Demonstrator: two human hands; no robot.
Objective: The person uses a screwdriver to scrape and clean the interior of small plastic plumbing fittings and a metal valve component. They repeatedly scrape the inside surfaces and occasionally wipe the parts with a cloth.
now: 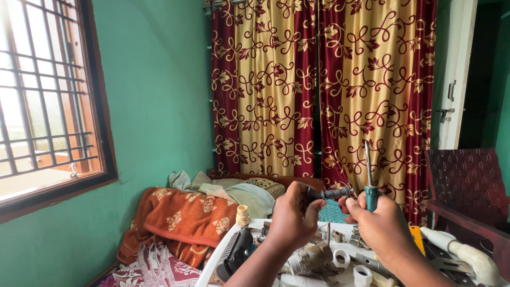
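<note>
My left hand (293, 215) is closed around a dark grey pipe-like fitting (333, 194) that sticks out to the right toward my other hand. My right hand (378, 220) grips a screwdriver (370, 178) by its teal handle, the metal shaft pointing straight up. The fingers of the right hand touch the end of the fitting. Both hands hover above a white table (223, 255) covered with plumbing parts.
On the table lie a black tool (236, 252), a cream threaded fitting (243, 215), grey and white pipe fittings (319, 259) and a white-handled tool (467, 255). A bed with an orange blanket (186, 218) is at left, curtains (319, 90) behind, a dark chair (467, 186) right, a barred window (42, 90) far left.
</note>
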